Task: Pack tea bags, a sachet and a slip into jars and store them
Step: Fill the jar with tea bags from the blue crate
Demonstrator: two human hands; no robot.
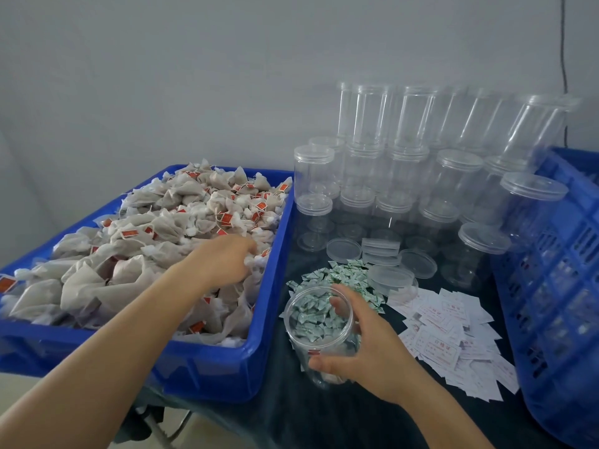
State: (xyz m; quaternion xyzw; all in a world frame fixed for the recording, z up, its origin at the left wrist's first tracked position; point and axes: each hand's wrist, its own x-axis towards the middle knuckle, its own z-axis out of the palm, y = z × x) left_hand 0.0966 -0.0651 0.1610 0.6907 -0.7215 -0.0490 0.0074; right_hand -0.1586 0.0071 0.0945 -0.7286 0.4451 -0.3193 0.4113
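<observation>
The right hand [359,348] gripped an open clear plastic jar [319,332], thumb across its near side and fingers curled round the far side, holding it tilted with its mouth toward the camera just beside the blue tray [265,361]. Something with a small red tag lay low inside the jar; what it was could not be told.

The left hand [223,264] reached palm-down into the tray and lay on the heaped tea bags [146,251]; its fingertips were buried among the bags, so whether they pinched one could not be told.

Behind the jar, a pile of green-and-white sachets [343,280] sat on the dark tablecloth [324,416]. To its right spread a loose scatter of white printed slips [453,338]. Several loose clear lids [343,250] lay beyond the sachets, and past them stood stacked empty lidded jars [405,163] against the grey wall. A blue slotted crate [557,286] stood at the right edge.
</observation>
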